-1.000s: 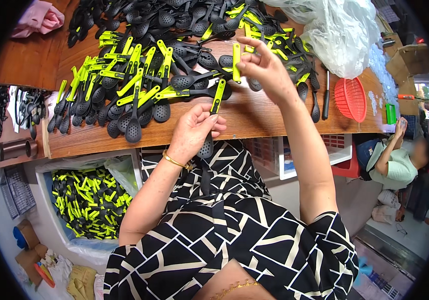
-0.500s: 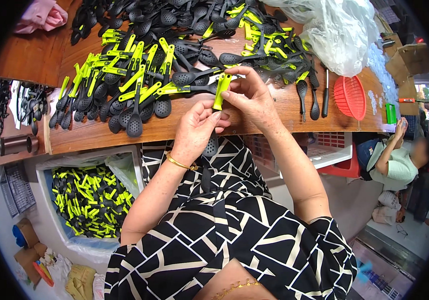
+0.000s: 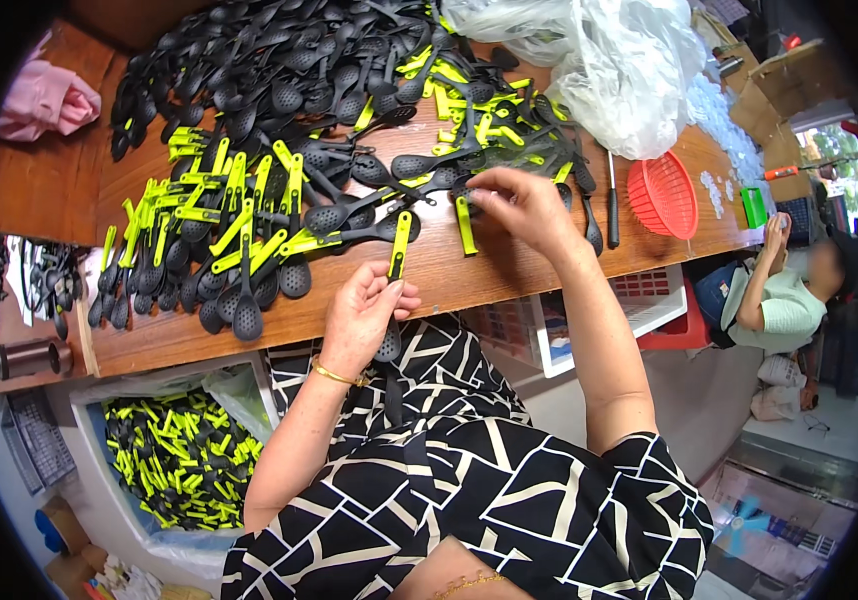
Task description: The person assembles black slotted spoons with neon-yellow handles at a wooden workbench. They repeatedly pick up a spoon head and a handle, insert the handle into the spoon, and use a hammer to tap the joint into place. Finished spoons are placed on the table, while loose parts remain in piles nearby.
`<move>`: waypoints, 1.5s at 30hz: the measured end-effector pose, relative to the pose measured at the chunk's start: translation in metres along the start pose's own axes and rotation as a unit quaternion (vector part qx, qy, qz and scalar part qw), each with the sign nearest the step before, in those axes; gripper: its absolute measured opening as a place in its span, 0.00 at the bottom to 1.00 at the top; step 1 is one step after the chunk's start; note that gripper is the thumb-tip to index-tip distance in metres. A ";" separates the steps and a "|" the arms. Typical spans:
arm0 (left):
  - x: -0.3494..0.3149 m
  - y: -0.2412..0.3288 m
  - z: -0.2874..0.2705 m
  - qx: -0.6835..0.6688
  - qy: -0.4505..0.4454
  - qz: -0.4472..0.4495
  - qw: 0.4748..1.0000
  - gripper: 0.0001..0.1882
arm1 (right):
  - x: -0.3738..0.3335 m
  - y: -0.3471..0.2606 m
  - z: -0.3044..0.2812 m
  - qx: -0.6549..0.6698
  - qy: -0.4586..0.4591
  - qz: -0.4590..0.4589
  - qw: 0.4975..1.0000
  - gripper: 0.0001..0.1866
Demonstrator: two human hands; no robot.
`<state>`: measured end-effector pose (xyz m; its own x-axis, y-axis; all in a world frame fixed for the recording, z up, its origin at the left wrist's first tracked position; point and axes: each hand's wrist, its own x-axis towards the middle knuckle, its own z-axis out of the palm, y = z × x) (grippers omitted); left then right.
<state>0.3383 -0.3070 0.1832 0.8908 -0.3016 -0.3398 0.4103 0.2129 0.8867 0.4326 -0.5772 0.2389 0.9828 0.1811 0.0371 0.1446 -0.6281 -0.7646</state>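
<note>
My left hand (image 3: 361, 308) is closed around a slotted spoon whose lime-green and black handle (image 3: 401, 246) points up from the fingers. The spoon's black, holed head (image 3: 388, 342) hangs below that hand, over my lap. To the right, beyond the table's front edge, my right hand (image 3: 532, 212) has thumb and fingertips pinched at the top of a loose lime-green handle piece (image 3: 466, 228). Just left of this piece, a heap of black slotted spoons (image 3: 325, 219) with green handles spreads over the wooden table.
A dense pile of black spoons (image 3: 289, 75) covers the back of the table (image 3: 349, 285). Clear plastic bags (image 3: 619, 80), a red basket (image 3: 662, 195) and a black-handled tool (image 3: 613, 215) lie on the right. Below left stands a bin of green-handled spoons (image 3: 184, 460). Another person (image 3: 784, 310) sits far right.
My hands have moved apart. The left has drawn down and left with the spoon, while the right has gone to a separate green piece on the right. The whole view has shifted slightly.
</note>
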 end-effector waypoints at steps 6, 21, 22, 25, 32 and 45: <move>0.003 0.000 0.002 0.024 -0.003 -0.009 1.000 0.12 | 0.059 0.042 -0.040 -0.313 0.136 -0.027 0.939 0.10; 0.002 0.000 0.002 0.047 -0.007 -0.003 0.999 0.12 | 0.047 0.054 -0.054 -0.133 0.131 0.021 0.982 0.10; 0.001 -0.001 0.002 0.048 -0.006 -0.001 0.999 0.12 | 0.048 0.050 -0.057 -0.135 0.106 0.009 0.985 0.10; 0.001 -0.001 0.002 0.050 -0.001 0.004 0.999 0.12 | 0.056 0.043 -0.061 -0.123 0.083 0.015 0.989 0.11; 0.002 0.002 0.003 0.036 -0.002 -0.007 0.999 0.13 | 0.150 0.114 -0.072 -0.264 0.153 -0.126 0.944 0.11; 0.002 0.003 0.002 0.033 -0.004 -0.029 0.999 0.14 | 0.184 0.150 -0.095 -0.297 0.004 0.027 0.954 0.15</move>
<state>0.3413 -0.3090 0.1856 0.8643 -0.3191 -0.3887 0.4468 0.1325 0.8848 0.6463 -0.7096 0.1924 0.9911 0.1323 0.0159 0.1318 -0.9552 -0.2650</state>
